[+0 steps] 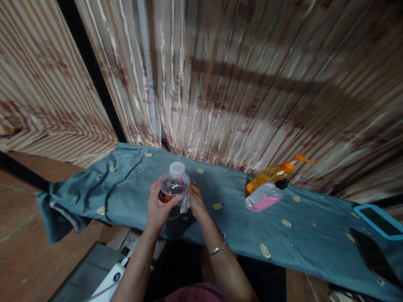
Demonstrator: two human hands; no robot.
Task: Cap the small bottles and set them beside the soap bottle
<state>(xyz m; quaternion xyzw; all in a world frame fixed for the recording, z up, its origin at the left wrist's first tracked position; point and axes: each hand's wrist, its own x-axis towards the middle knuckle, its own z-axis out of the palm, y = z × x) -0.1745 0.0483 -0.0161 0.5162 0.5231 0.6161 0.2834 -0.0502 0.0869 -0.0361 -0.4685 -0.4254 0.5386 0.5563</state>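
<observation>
I see a clear plastic bottle (pixel 175 183) with a white cap standing upright on a table covered by a teal cloth (pixel 126 193). My left hand (pixel 159 207) wraps around the bottle's left side. At the bottle's right side, my right hand (pixel 197 201) pinches a small white cloth or tissue (pixel 185 204) against it. A silver bracelet (pixel 218 249) is on my right wrist. Something orange shows through the bottle near my left thumb.
An orange pump bottle (pixel 273 173) and a clear bottle with a pink label (pixel 266 197) lie on the cloth to the right. A blue-edged tablet (pixel 379 221) sits at far right. Striped curtains (pixel 252 84) hang behind. A white device (pixel 110 282) is at lower left.
</observation>
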